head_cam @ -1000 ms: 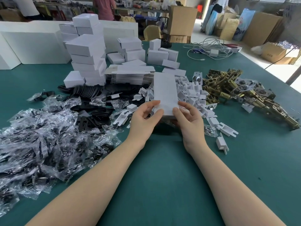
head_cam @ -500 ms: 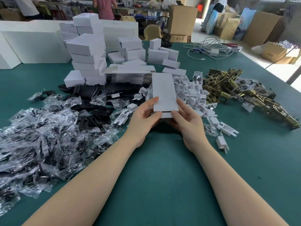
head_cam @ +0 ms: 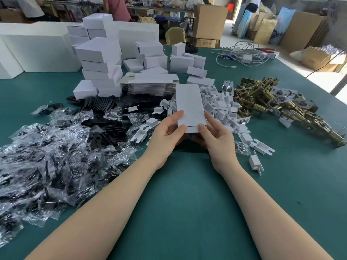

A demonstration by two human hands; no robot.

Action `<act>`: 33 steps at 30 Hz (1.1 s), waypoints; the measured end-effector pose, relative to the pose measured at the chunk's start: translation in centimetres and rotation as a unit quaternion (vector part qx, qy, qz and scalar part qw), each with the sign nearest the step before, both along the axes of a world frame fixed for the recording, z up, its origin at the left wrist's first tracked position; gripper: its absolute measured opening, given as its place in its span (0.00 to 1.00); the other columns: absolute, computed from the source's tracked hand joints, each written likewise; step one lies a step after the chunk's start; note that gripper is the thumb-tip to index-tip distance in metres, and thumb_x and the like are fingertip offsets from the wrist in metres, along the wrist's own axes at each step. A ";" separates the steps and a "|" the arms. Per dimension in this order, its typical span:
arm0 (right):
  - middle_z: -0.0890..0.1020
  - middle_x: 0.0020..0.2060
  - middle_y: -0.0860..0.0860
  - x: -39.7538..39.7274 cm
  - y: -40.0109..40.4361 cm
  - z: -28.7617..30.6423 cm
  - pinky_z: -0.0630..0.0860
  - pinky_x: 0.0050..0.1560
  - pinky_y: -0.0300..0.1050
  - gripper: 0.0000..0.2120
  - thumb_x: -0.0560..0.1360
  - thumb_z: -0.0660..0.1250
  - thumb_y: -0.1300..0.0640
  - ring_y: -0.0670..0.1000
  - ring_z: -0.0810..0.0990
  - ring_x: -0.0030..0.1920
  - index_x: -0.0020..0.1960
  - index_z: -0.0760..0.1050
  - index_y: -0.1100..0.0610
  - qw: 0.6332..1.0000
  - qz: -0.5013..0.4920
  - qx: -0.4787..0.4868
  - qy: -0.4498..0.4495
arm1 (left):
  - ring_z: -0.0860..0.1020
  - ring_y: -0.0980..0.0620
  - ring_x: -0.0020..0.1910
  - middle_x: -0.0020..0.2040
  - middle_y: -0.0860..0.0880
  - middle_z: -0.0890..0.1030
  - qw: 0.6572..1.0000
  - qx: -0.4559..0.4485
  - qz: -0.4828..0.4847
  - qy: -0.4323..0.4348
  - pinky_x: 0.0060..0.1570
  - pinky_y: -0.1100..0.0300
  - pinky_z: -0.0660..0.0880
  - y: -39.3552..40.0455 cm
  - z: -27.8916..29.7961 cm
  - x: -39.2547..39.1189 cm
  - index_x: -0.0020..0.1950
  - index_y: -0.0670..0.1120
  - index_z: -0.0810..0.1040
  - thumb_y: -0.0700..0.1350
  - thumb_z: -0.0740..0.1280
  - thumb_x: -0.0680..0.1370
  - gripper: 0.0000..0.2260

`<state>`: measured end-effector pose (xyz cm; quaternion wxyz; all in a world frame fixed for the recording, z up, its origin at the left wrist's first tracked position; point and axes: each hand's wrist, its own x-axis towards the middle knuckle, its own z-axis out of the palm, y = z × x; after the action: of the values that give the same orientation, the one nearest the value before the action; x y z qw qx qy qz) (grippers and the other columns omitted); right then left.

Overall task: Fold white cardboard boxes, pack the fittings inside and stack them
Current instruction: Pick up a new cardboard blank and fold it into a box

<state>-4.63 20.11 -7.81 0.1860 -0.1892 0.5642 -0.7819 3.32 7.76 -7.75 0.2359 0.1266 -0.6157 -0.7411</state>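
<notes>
Left hand: the left hand [head_cam: 167, 132] pinches the near left edge of the white box blank [head_cam: 189, 107], thumb on top, fingers beneath.
Right hand: the right hand [head_cam: 216, 136] pinches the near right edge the same way.
Box blank: held flat above the tabletop [head_cam: 187, 194], its far end over the white plastic clips [head_cam: 221, 107]; a crease shows near the thumbs.
Risk: uneven thumb pressure could bend the card off its crease, likely leaving a crooked box.
Beyond: stacked folded boxes [head_cam: 101, 62], flat blanks [head_cam: 150, 85], brass fittings [head_cam: 277, 104], bagged black parts [head_cam: 47, 156].
</notes>
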 end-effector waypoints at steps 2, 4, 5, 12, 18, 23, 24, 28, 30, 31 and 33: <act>0.85 0.54 0.50 0.0 -0.1 0.0 0.81 0.48 0.42 0.20 0.79 0.66 0.64 0.49 0.84 0.53 0.69 0.72 0.53 1.000 -0.006 0.007 0.006 | 0.81 0.57 0.54 0.52 0.54 0.84 1.000 0.002 0.001 -0.001 0.55 0.61 0.77 0.0 -0.1 0.0 0.62 0.56 0.76 0.37 0.65 0.81 0.16; 0.85 0.55 0.50 0.0 -0.1 -0.1 0.82 0.49 0.43 0.20 0.79 0.67 0.64 0.49 0.84 0.53 0.69 0.72 0.54 1.000 -0.013 0.013 0.010 | 0.81 0.57 0.54 0.52 0.54 0.84 1.000 -0.002 0.002 -0.005 0.54 0.62 0.77 0.0 -0.1 0.0 0.61 0.58 0.77 0.38 0.65 0.81 0.16; 0.85 0.55 0.51 0.0 -0.1 -0.1 0.82 0.50 0.44 0.20 0.79 0.67 0.64 0.49 0.84 0.53 0.69 0.72 0.54 1.000 -0.017 0.015 0.011 | 0.81 0.57 0.54 0.52 0.54 0.84 1.000 -0.006 0.004 -0.007 0.54 0.62 0.77 0.0 -0.1 0.0 0.61 0.58 0.77 0.38 0.65 0.80 0.16; 0.86 0.53 0.50 0.0 -0.2 -0.3 0.82 0.51 0.45 0.19 0.79 0.67 0.64 0.49 0.84 0.53 0.69 0.73 0.54 0.999 -0.028 0.032 0.027 | 0.81 0.54 0.56 0.56 0.52 0.83 0.999 -0.042 0.027 -0.017 0.60 0.56 0.76 0.3 -0.1 0.0 0.60 0.59 0.77 0.39 0.66 0.80 0.16; 0.85 0.54 0.50 -0.2 -0.1 -0.5 0.82 0.52 0.46 0.18 0.79 0.67 0.64 0.49 0.84 0.54 0.66 0.74 0.50 0.998 -0.029 0.046 0.029 | 0.81 0.52 0.55 0.56 0.48 0.84 0.998 -0.056 0.030 -0.020 0.63 0.51 0.76 0.3 0.1 0.1 0.58 0.59 0.78 0.37 0.68 0.78 0.17; 0.85 0.56 0.51 -0.1 -0.2 -0.6 0.79 0.60 0.55 0.21 0.78 0.69 0.61 0.51 0.83 0.57 0.70 0.73 0.54 0.997 -0.040 0.060 0.034 | 0.81 0.51 0.56 0.55 0.49 0.84 0.997 -0.065 0.040 -0.026 0.63 0.49 0.75 0.4 0.2 0.1 0.57 0.60 0.77 0.39 0.68 0.78 0.16; 0.85 0.55 0.51 -0.1 -0.2 -0.6 0.79 0.60 0.55 0.20 0.78 0.69 0.61 0.50 0.83 0.57 0.70 0.73 0.54 0.997 -0.042 0.060 0.035 | 0.81 0.52 0.56 0.56 0.49 0.83 0.997 -0.068 0.038 -0.027 0.63 0.50 0.75 0.4 0.2 0.1 0.57 0.60 0.77 0.39 0.68 0.79 0.15; 0.85 0.54 0.51 -0.2 -0.1 -0.6 0.80 0.57 0.54 0.19 0.78 0.69 0.60 0.49 0.84 0.55 0.68 0.74 0.53 0.996 -0.048 0.061 0.036 | 0.81 0.54 0.56 0.57 0.50 0.83 0.996 -0.081 0.032 -0.026 0.63 0.53 0.75 0.5 0.3 0.1 0.59 0.59 0.76 0.39 0.68 0.79 0.15; 0.85 0.55 0.50 -0.2 -0.1 -0.6 0.80 0.59 0.55 0.20 0.78 0.70 0.59 0.50 0.83 0.56 0.69 0.74 0.52 0.996 -0.049 0.067 0.045 | 0.81 0.54 0.56 0.57 0.50 0.83 0.996 -0.080 0.039 -0.029 0.63 0.52 0.75 0.6 0.2 0.0 0.59 0.60 0.76 0.40 0.67 0.79 0.15; 0.84 0.56 0.50 -0.2 -0.1 -0.6 0.79 0.60 0.55 0.20 0.77 0.70 0.57 0.50 0.83 0.57 0.69 0.74 0.51 0.995 -0.051 0.074 0.053 | 0.81 0.53 0.56 0.57 0.50 0.83 0.996 -0.078 0.040 -0.030 0.63 0.52 0.75 0.5 0.2 0.0 0.59 0.60 0.76 0.41 0.67 0.80 0.14; 0.83 0.58 0.49 -0.1 -0.1 -0.6 0.78 0.61 0.53 0.21 0.77 0.71 0.55 0.48 0.83 0.57 0.69 0.75 0.51 0.992 -0.062 0.087 0.071 | 0.81 0.52 0.56 0.57 0.49 0.83 0.996 -0.075 0.034 -0.031 0.63 0.53 0.75 0.5 0.1 0.1 0.60 0.59 0.76 0.41 0.67 0.80 0.14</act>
<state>-4.70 19.96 -8.39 0.1123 -0.1918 0.6525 -0.7244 3.37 8.23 -7.60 0.2503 0.1524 -0.6721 -0.6800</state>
